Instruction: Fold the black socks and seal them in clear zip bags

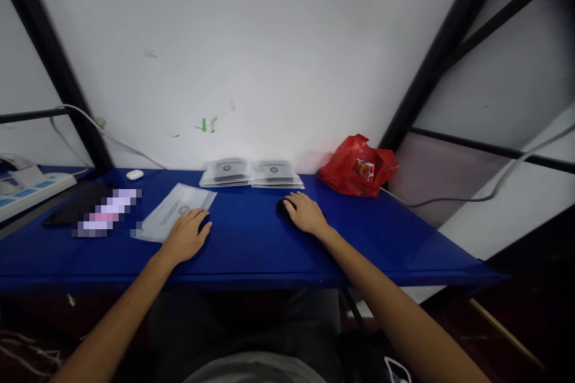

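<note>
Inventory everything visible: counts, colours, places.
Desk: one, blue, centre
Wall: one, white, behind
Frame bars: several, black, sides
Frosted bag: one, whitish, front left
Bag stacks: two, whitish, desk's back
Carrier bag: one, red, back right
Small case: one, white, back left
Flat object: one, black, left
Power strip: one, white-blue, left
Cables: several, whitish, both sides
Dark item: one, black, desk centre
Lap: one, dark, foreground
Left hand: one, bare, on frosted bag
Right hand: one, bare, on dark item
</note>
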The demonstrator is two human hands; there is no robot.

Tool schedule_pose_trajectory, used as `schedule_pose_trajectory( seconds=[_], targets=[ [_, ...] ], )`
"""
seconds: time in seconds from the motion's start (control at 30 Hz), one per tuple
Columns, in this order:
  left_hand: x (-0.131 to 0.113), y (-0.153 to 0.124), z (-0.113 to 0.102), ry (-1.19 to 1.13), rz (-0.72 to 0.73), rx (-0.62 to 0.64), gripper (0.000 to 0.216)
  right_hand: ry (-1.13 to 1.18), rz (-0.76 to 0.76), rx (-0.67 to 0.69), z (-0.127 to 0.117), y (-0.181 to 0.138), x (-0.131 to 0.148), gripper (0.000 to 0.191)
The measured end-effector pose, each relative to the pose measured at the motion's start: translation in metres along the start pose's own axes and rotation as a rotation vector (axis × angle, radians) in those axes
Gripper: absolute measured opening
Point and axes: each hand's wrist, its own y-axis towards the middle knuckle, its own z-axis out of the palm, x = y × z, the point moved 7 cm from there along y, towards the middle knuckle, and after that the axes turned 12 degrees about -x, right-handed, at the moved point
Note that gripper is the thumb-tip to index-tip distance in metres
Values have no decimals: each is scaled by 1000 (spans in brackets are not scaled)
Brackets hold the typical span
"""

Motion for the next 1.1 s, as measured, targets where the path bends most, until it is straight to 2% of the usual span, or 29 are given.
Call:
schedule_pose_trajectory(
  seconds=[0.17,0.3,0.37,0.5,0.63,0.73,0.87,0.97,1.1],
  targets=[
    [-5,-2,-3,5,4,4,47,-70,163,-28,-5,0,-34,42],
    [-12,-10,-8,-7,-9,-9,47,-76,193,-23,-7,-2,-40,43],
    [-20,-15,-11,-73,47,0,43,-79,196,-20,-8,-3,-40,43],
    [-44,-26,-14,-324,225,112,39,-88,193,-26,-8,-4,-40,43],
    [-68,-25,-9,-469,289,230,36,-99,179,-42,-8,-5,-40,42],
    [-83,-17,0,-501,327,263,34,-89,191,-41,-8,-6,-40,42],
    [-91,-8,8,-444,373,199,32,-84,205,-36,-8,-6,-42,41],
    [-83,-2,7,-347,332,117,30,-80,188,-41,-8,-7,-41,41],
    [-75,3,1,-293,300,115,25,-77,182,-44,-9,-7,-40,42]
  ],
)
